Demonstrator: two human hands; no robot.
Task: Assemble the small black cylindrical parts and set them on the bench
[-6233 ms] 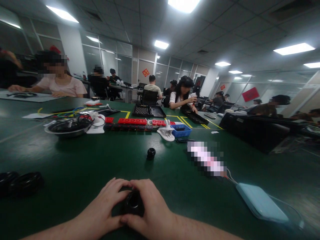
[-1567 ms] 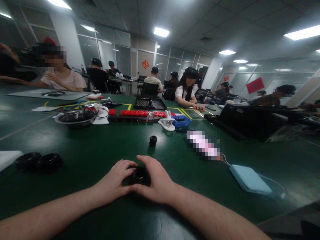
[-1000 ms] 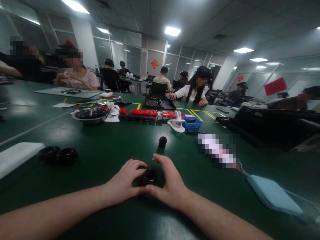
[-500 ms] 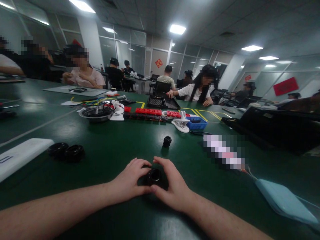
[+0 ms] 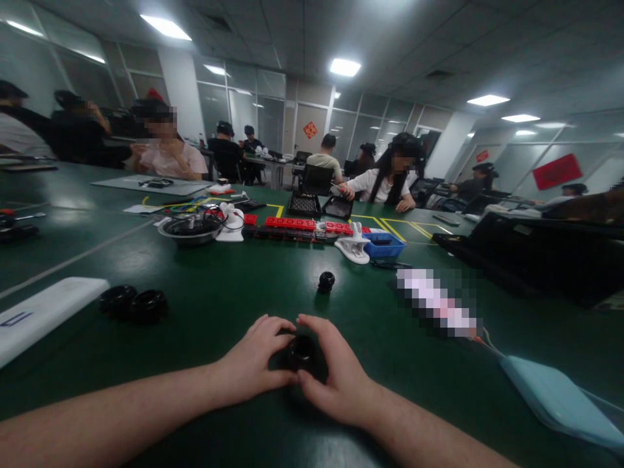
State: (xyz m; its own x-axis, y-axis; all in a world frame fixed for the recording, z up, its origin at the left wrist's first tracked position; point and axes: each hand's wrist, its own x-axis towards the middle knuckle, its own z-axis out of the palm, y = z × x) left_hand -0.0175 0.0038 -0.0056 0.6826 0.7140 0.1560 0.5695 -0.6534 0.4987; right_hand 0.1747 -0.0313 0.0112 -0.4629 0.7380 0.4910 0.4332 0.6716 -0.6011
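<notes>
Both hands meet low in the middle of the green table [image 5: 219,286], close to the person's body, and between them sits a small black round part [image 5: 301,351] with a hollow top, resting on the table surface. The left hand [image 5: 253,364] curls in from the left and the right hand [image 5: 336,383] from the right. The fingers of both are bent around the part's sides and grasp it, with the thumbs nearly touching at its near edge. Most of its lower body is hidden by them, so I cannot tell whether it is one piece or two fitted together. Handling it well here seems to call for an even pinch from both sides, with the part flat on the table so that it cannot tip, and with the open top clear of the fingertips so that it can be seen. Any turning or pressing is probably best done with one hand steadying and the other working. A second small black part [image 5: 326,281] stands apart farther up the table, and two black rings [image 5: 134,303] lie side by side, touching, well to the left beside a white slab [image 5: 43,315]. A pale blue power bank [image 5: 560,403] lies to the right, and other people sit at work at the far side.
</notes>
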